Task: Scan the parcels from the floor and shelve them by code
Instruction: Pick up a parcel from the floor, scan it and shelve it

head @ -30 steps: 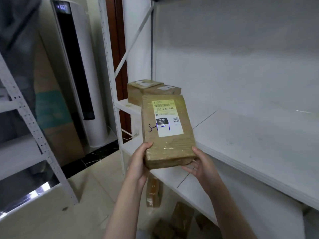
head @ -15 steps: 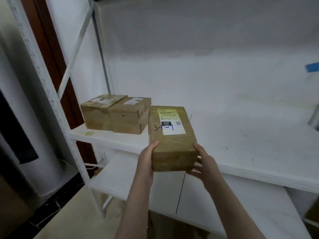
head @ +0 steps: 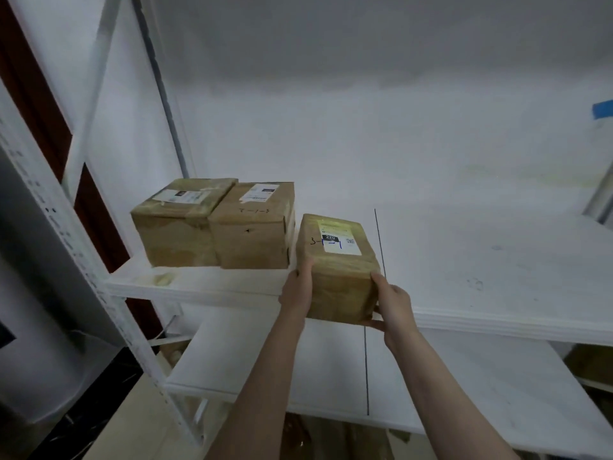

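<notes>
I hold a brown taped parcel (head: 336, 270) with a yellow-white label marked 220 and blue handwriting. My left hand (head: 297, 288) grips its left near corner and my right hand (head: 391, 302) grips its right near corner, fingers under the bottom. The parcel's far part lies over the white shelf board (head: 497, 277), just right of two cardboard boxes (head: 179, 224) (head: 253, 227) that stand side by side at the shelf's left end. Its near end overhangs the shelf's front edge.
A white perforated upright (head: 83, 260) and a diagonal brace (head: 96, 94) frame the rack's left side. A lower white shelf (head: 431, 376) lies beneath. More brown parcels (head: 331, 436) show on the floor under it. Blue tape (head: 602, 109) sticks on the wall at right.
Both hands have carried the parcel forward and up from in front of the rack onto the shelf, beside the two boxes. The view has turned right and closer to the shelf.
</notes>
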Demonstrator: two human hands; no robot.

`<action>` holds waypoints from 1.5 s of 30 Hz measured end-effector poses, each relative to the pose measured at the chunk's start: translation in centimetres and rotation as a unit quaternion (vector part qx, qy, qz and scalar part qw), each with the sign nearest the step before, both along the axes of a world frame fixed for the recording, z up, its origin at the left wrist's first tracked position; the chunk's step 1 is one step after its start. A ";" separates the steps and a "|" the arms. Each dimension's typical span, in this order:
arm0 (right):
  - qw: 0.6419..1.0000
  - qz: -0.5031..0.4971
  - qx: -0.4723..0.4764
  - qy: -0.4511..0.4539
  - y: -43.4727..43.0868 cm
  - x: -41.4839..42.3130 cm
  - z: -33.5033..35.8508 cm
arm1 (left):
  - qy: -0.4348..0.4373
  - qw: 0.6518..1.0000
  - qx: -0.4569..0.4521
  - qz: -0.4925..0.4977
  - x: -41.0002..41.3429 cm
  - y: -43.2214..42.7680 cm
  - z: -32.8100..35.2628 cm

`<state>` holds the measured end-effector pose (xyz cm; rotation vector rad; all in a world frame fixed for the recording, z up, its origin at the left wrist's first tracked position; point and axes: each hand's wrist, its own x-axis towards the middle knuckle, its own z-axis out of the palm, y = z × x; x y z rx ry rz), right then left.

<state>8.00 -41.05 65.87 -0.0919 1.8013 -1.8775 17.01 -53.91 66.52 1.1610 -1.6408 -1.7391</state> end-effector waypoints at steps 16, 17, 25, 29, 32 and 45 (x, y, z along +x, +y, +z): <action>0.905 -0.063 0.228 0.353 -7.2 -3.8 0.2 | -0.056 0.793 -0.607 0.022 -3.3 -4.5 -5.1; 0.897 -0.057 0.246 0.363 -7.7 -4.1 0.3 | -0.071 0.792 -0.606 0.022 -3.6 -5.0 -4.9; 0.830 -0.012 0.363 0.424 -11.4 -5.3 1.6 | -0.174 0.781 -0.598 0.047 -6.1 -7.1 -3.9; 0.810 0.003 0.384 0.444 -12.8 -5.7 1.9 | -0.213 0.756 -0.615 0.074 -6.9 -8.0 -3.7; 0.797 0.016 0.397 0.455 -13.5 -6.0 2.1 | -0.239 0.734 -0.632 0.071 -7.2 -8.6 -3.2; 0.864 0.050 0.306 0.397 -12.4 -5.8 1.3 | -0.317 0.750 -0.581 -0.006 -7.8 -9.1 -1.5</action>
